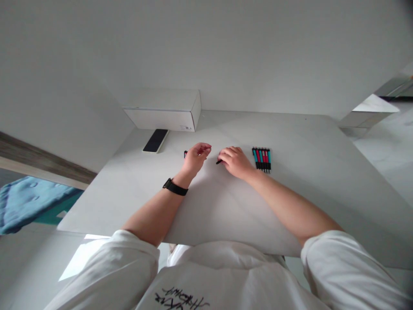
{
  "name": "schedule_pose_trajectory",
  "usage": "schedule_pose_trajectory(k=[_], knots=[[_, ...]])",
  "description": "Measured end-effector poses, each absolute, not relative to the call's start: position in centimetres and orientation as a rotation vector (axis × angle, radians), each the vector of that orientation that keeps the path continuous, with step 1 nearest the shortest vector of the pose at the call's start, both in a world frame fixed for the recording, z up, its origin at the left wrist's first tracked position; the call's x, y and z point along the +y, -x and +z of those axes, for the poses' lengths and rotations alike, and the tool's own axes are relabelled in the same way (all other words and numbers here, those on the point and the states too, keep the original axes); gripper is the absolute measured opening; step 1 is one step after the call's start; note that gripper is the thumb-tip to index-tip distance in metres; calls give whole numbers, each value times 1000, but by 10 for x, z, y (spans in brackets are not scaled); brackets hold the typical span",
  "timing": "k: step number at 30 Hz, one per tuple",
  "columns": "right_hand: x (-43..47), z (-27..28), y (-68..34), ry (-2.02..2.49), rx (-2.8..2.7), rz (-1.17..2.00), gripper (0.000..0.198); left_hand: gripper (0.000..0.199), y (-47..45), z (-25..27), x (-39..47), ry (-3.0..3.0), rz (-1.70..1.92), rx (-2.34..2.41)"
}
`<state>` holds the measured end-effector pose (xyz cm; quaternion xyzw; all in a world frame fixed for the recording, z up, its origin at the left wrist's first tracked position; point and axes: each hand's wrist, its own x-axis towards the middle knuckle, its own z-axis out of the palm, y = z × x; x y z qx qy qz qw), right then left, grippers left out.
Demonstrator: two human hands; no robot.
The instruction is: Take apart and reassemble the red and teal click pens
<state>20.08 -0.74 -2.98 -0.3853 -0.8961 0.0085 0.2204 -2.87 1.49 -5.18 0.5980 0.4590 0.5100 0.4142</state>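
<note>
My left hand (196, 157), with a black band on its wrist, is over the middle of the table. Its thumb and fingers are pinched together around something tiny that I cannot make out. Just to the right, my right hand (235, 162) is closed on a pen (219, 162), of which only a short black end shows below the fingers. A small dark and red piece (185, 153) peeks out to the left of my left hand; the rest of it is hidden. Several pens (262, 159) in teal, red and black lie side by side to the right of my right hand.
The white table (297, 181) meets a wall at the back. A long white box (161, 118) stands at the back left, and a phone (156, 141) with a dark screen lies in front of it. Beyond the left edge is a blue cushion (30, 200).
</note>
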Motion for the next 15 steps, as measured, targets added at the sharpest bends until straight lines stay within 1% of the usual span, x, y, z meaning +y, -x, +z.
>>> schedule_pose_trajectory(k=[6, 15], knots=[[-7, -18, -208, 1147, -2178, 124, 27, 31, 23, -51, 11, -1481, 1238, 1041], [-12, -19, -206, 1109, -2181, 164, 30, 29, 20, -47, 7, -1524, 1244, 1013]])
